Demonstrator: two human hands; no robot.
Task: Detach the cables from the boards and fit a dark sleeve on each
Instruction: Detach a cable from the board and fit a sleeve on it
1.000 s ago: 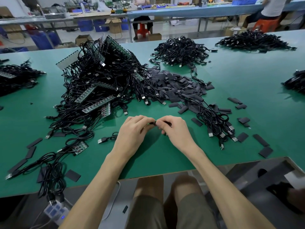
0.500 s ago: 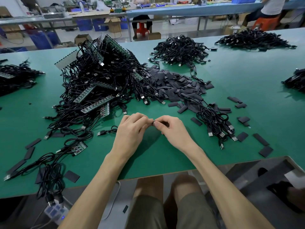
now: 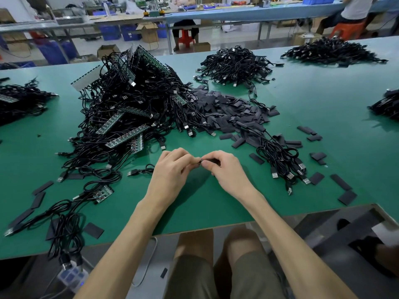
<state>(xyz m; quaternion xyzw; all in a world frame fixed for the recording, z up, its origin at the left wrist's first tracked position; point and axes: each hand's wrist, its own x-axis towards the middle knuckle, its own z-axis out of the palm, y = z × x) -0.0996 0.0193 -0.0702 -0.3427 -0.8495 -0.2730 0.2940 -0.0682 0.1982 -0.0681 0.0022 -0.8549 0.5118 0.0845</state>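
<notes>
**Clerk:** Entry one, the hands?

**Checker:** Left hand, centre of frame; fingers curled, pinching what looks like the end of a cable that trails left to a plug; right hand just beside it, fingers curled, pinching a dark sleeve; both held low over the counter; the joint is hidden, so how far the sleeve is on cannot be told.

**Clerk:** Stock unprocessed?

**Checker:** Tangle of boards with cables attached, upper left of centre; small board with its cable, lower left; heap of loose sleeves right of the tangle, strays scattered at right and lower left.

**Clerk:** Stock possibly finished?

**Checker:** Cable pile, upper centre, no boards seen in it; second cable pile, upper right; bundle right of the hands; whether these carry sleeves is too small to tell.

**Clerk:** Progress?

**Checker:** Judged partway; one cable at the fitting step; the bulk of the tangle awaits detaching.
</notes>
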